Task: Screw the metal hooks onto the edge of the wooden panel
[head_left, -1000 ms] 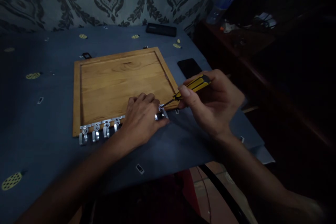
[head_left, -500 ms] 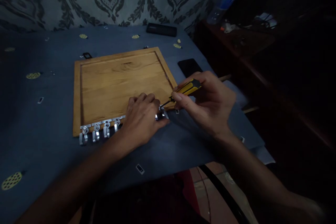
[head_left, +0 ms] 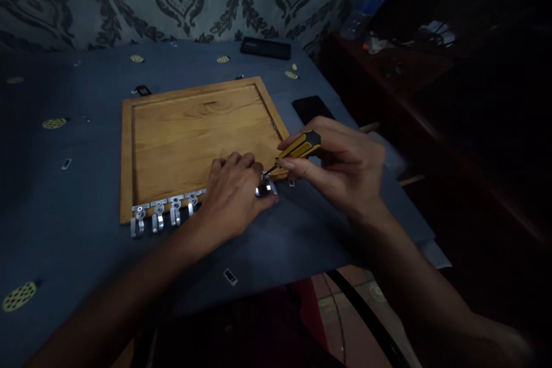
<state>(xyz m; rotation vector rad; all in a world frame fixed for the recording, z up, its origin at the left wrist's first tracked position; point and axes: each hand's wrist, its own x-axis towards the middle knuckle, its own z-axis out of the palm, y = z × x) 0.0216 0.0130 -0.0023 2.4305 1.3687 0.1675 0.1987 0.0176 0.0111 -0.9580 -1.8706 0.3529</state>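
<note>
A framed wooden board [head_left: 194, 138] lies flat on the table. Along its near edge runs a metal hook rail [head_left: 176, 202] with several silver hooks hanging over the side. My left hand [head_left: 235, 192] grips the rail near its right end, fingers bent over the board and thumb at the front edge; its palm hides the middle hooks. Between the thumb and fingers of my right hand [head_left: 345, 161] is a yellow-and-black screwdriver [head_left: 299, 146], tilted, with its tip at the rail's right end beside my left fingers. Whether a screw sits under the tip I cannot make out.
A dark phone [head_left: 313, 108] lies right of the board, and a black oblong device [head_left: 265, 48] at the back. The blue tablecloth [head_left: 86, 184] has pineapple prints. A dark wooden cabinet [head_left: 388, 80] with a plastic bottle [head_left: 362, 14] stands at the right.
My right hand has shifted slightly left with the screwdriver, whose handle has moved a little nearer the rail. My left hand and the board have stayed put.
</note>
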